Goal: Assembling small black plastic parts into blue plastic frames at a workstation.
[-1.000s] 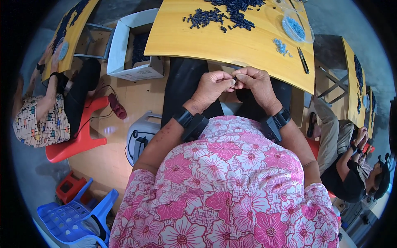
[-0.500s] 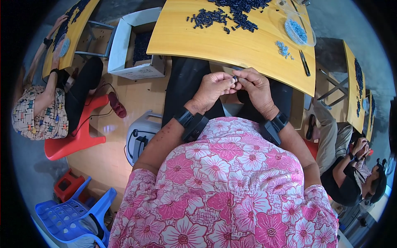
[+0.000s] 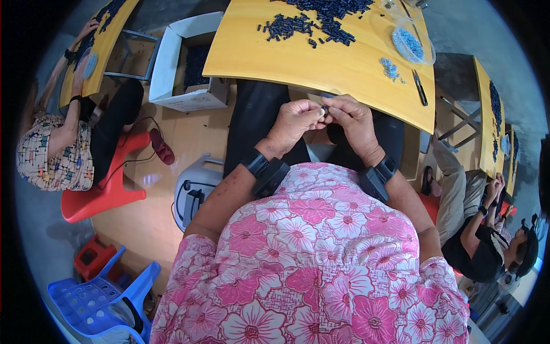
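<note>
My left hand (image 3: 293, 125) and my right hand (image 3: 356, 121) meet just off the near edge of the yellow table (image 3: 275, 60). Both are closed, thumbs and fingertips pinched round a small dark piece (image 3: 325, 108), mostly covered by the fingers. Its exact kind does not show. Farther off on the tabletop lies a heap of short, dark cylindrical pieces (image 3: 289, 26). To the right, a clear round tub (image 3: 427, 57) holds many tiny light-blue pieces. A small pile of similar light-blue bits (image 3: 391, 69) lies beside it, near a slim black pointed tool (image 3: 420, 88).
A white carton (image 3: 166, 66) with dark pieces inside stands left of the table. A grey stool (image 3: 192, 183) is by my left arm, with a blue plastic chair (image 3: 103, 298) farther back. People sit at other tables on the left and right.
My hands stay together with barely any shift, still pinching the small piece. On the right, the other person's hands have risen closer to their table.
</note>
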The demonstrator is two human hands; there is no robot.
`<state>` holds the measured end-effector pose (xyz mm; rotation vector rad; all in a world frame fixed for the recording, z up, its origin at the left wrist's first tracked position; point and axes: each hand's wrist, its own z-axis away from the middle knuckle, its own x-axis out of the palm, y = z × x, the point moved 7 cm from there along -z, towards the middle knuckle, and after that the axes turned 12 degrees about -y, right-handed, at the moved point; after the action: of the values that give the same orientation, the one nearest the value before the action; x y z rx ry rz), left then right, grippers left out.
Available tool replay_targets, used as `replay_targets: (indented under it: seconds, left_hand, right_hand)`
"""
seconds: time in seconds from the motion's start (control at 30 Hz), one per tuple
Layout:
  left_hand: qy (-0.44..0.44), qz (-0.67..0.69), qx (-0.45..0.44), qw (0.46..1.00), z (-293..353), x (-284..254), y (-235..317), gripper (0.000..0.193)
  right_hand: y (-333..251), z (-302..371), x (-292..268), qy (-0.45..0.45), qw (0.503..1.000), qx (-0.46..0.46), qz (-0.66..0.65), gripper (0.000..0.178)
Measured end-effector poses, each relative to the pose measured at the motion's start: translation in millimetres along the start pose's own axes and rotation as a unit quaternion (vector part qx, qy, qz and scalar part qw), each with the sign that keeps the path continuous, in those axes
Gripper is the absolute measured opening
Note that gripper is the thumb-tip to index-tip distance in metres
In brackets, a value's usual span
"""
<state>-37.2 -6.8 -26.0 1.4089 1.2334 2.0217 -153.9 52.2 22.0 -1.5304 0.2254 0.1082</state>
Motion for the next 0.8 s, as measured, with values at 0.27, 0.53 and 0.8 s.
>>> replay_targets:
  seconds: [0.27, 0.53, 0.8]
  left_hand:
    - [-0.022, -0.072, -0.012, 0.997, 0, 4, 2, 0.014]
    - [-0.03, -0.098, -0.005, 0.995, 3, 3, 5, 0.014]
    - [-0.039, -0.087, -0.009, 0.995, 2, 4, 2, 0.014]
  right_hand:
    - [17, 2, -2, -0.021, 0.97, 0.108, -0.216, 0.018]
    - [17, 1, 2, -0.033, 0.964, 0.131, -0.229, 0.016]
    - [28, 4, 7, -0.046, 0.939, 0.121, -0.318, 0.012]
